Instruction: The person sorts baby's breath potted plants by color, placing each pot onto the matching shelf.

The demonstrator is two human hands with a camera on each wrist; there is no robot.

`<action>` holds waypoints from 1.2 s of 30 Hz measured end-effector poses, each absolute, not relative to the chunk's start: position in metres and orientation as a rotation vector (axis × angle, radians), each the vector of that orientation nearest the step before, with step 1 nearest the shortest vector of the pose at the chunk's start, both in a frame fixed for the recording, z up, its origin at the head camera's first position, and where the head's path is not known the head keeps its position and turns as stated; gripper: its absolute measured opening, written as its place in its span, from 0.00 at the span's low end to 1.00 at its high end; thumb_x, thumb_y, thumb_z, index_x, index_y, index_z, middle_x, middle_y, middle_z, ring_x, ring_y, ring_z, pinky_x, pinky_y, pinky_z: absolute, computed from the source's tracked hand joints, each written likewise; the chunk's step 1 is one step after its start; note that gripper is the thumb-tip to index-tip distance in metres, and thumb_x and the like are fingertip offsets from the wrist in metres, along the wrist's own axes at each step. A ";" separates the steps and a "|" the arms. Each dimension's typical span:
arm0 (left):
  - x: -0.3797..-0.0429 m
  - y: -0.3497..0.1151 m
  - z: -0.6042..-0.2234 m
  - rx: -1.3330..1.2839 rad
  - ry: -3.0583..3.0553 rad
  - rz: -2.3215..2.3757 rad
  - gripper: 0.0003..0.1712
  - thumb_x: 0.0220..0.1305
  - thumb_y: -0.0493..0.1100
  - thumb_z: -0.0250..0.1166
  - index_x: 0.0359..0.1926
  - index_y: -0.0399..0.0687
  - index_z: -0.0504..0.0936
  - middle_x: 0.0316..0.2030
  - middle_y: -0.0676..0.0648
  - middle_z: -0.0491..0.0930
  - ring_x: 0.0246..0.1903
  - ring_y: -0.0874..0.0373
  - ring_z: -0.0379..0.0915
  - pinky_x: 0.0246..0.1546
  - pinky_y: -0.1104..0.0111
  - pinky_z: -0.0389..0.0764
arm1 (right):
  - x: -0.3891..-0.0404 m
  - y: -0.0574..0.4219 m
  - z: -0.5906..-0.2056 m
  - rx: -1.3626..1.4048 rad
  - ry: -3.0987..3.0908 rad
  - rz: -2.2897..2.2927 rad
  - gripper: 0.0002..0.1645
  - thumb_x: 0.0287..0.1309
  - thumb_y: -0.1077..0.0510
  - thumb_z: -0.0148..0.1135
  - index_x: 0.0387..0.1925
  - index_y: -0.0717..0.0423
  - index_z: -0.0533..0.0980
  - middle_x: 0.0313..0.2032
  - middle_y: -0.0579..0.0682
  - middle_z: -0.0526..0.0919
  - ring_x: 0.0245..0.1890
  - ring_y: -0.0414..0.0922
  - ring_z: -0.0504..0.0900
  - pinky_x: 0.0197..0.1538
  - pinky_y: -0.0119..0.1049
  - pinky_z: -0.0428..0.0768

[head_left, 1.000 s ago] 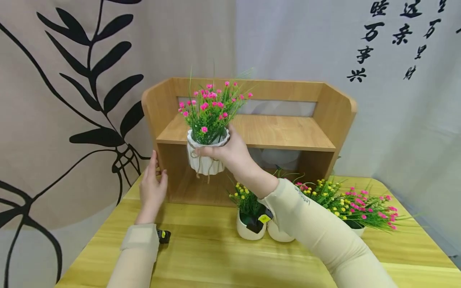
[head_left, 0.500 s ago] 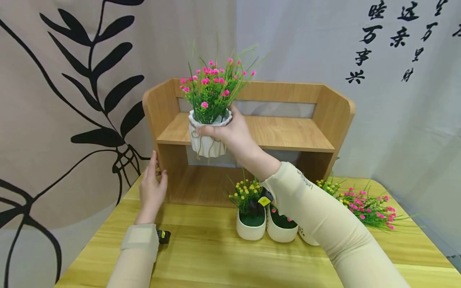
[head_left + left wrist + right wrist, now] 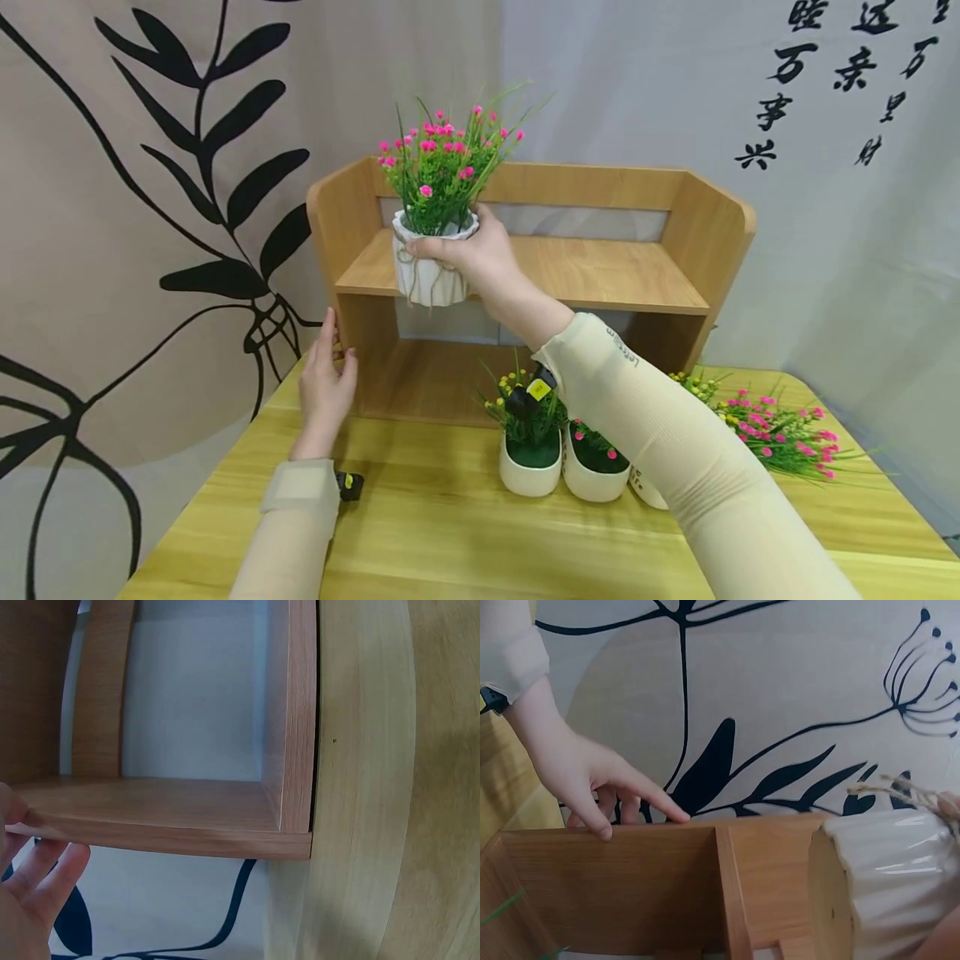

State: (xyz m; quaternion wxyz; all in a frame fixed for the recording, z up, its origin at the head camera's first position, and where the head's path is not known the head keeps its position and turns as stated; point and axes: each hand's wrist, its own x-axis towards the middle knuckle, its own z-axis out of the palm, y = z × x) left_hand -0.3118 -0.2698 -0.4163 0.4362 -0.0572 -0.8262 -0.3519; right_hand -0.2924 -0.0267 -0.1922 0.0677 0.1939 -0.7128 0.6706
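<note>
My right hand (image 3: pixel 491 254) grips a white fluted flowerpot (image 3: pixel 423 279) tied with twine, thumb across its front. Pink artificial flowers (image 3: pixel 442 179) and green grass stand up out of it. In the head view the held pot overlaps the left part of the upper board (image 3: pixel 600 271) of a wooden desktop shelf, its base showing slightly below the board's front edge. My left hand (image 3: pixel 326 387) rests on the shelf's left side panel (image 3: pixel 615 881), fingers extended along the outside and thumb near the front edge. The right wrist view shows the pot's bare underside (image 3: pixel 831 900).
Before the shelf's lower right stand a white pot with yellow flowers (image 3: pixel 530 475) and a white pot with pink flowers (image 3: pixel 597 483). Further right, more pink flowers (image 3: pixel 787 437) spread over the wooden table (image 3: pixel 420 533), partly behind my right sleeve (image 3: pixel 675 442).
My right hand has lifted the flowerpot from in front of the lower compartment to the height of the upper board. My left hand stays at the side panel. The view has shifted slightly.
</note>
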 end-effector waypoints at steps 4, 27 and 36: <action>-0.312 -0.269 -0.416 -0.133 -2.064 -0.866 0.46 0.64 0.29 0.60 0.76 0.63 0.52 0.54 0.33 0.73 0.40 0.37 0.78 0.28 0.50 0.83 | -0.305 -0.031 -0.192 0.517 -2.179 2.054 0.50 0.41 0.56 0.78 0.66 0.59 0.63 0.55 0.51 0.76 0.52 0.45 0.76 0.53 0.36 0.76; -0.312 -0.269 -0.414 -0.155 -2.075 -0.839 0.46 0.64 0.29 0.60 0.76 0.62 0.52 0.55 0.33 0.73 0.40 0.39 0.79 0.28 0.52 0.83 | -0.345 -0.051 -0.209 0.446 -2.235 2.080 0.51 0.42 0.54 0.78 0.68 0.57 0.62 0.57 0.51 0.74 0.54 0.47 0.74 0.59 0.41 0.73; -0.313 -0.272 -0.416 -0.163 -2.055 -0.833 0.46 0.64 0.29 0.61 0.76 0.61 0.52 0.54 0.34 0.74 0.40 0.39 0.79 0.27 0.53 0.83 | -0.354 -0.059 -0.212 0.478 -2.271 2.068 0.55 0.43 0.54 0.77 0.70 0.59 0.59 0.61 0.53 0.71 0.57 0.47 0.72 0.61 0.41 0.71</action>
